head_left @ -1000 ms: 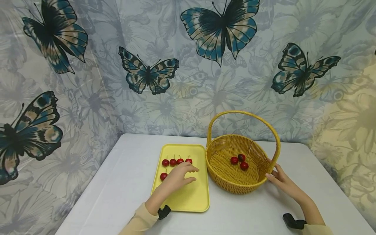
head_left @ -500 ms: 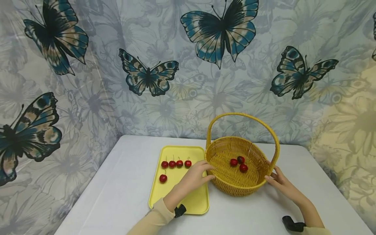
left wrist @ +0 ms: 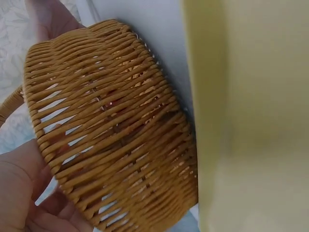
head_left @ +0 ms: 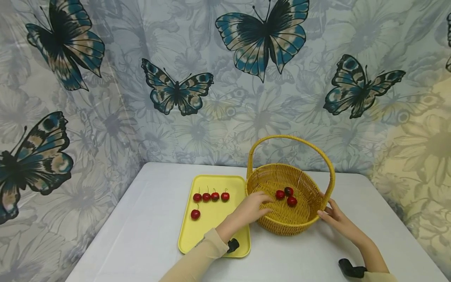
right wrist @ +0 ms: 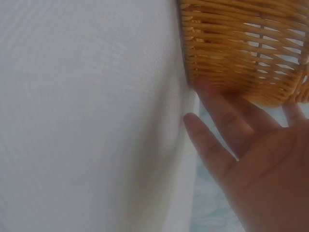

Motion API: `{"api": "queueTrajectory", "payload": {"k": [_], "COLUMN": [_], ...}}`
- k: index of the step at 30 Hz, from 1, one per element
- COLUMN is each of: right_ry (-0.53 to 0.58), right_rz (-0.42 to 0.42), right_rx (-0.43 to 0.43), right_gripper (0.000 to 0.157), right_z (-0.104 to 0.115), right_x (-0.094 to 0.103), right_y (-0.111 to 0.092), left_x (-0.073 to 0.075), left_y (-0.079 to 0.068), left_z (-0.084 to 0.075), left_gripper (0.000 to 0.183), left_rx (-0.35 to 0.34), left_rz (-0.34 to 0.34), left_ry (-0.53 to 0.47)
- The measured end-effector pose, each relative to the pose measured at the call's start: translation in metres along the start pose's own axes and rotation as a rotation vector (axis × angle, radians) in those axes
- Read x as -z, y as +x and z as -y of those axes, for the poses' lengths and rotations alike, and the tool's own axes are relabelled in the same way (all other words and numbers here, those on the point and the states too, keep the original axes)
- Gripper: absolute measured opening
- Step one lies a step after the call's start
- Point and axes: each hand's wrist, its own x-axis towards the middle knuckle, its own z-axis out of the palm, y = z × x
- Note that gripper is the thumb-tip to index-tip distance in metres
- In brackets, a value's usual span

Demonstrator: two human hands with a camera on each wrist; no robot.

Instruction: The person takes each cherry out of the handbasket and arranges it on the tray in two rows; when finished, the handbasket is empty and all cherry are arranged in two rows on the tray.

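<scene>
A yellow wicker basket [head_left: 287, 229] with a tall arched handle stands right of the yellow tray [head_left: 211, 239]. Several dark red cherries [head_left: 206, 197] with stems lie on the tray, most in one row. Inside the basket lie three more cherries [head_left: 280, 194]. My left hand [head_left: 250, 207] reaches over the basket's left rim, index finger and thumb apart; its other fingers and anything in them are hidden. The weave blocks that hand [left wrist: 21, 179] in the left wrist view. My right hand [head_left: 340, 221] holds the basket's right side by the handle base, fingertips [right wrist: 205, 89] against the outer wall.
Both containers rest on a white-covered table [head_left: 141, 235], the basket close to the tray's right edge. Behind and to the left hangs a floral cloth [head_left: 197, 133] with printed butterflies. Each wrist carries a black strap mount [head_left: 352, 269].
My left hand has moved right, from above the tray to over the basket's left rim. The right hand keeps its place on the basket, and the visible cherries lie as before.
</scene>
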Motion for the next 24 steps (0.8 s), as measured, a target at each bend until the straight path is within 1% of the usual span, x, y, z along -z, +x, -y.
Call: {"api": "queueTrajectory", "payload": {"k": [3, 6, 10, 13, 17, 24], "right_ry": [0.004, 0.008, 0.017, 0.013, 0.005, 0.017], "right_rz": [0.002, 0.002, 0.002, -0.002, -0.002, 0.006], "right_rx": [0.004, 0.007, 0.003, -0.003, -0.001, -0.002], "right_gripper": [0.064, 0.064, 0.064, 0.064, 0.063, 0.063], "right_z": [-0.001, -0.001, -0.001, 0.000, -0.001, -0.002], "right_x": [0.000, 0.000, 0.001, 0.001, 0.001, 0.002], "right_y": [0.000, 0.000, -0.001, -0.001, -0.001, 0.000], "left_x": [-0.005, -0.008, -0.013, -0.017, -0.021, -0.027], "left_y": [0.009, 0.019, 0.033, 0.042, 0.052, 0.067], "left_z": [-0.001, -0.001, 0.000, 0.002, 0.006, 0.013], "left_gripper": [0.031, 0.032, 0.034, 0.034, 0.034, 0.041], "left_rx": [0.021, 0.059, 0.095, 0.102, 0.119, 0.191], "left_rz": [0.044, 0.095, 0.142, 0.148, 0.147, 0.173], "left_ry": [0.004, 0.000, -0.038, -0.056, -0.052, -0.078]}}
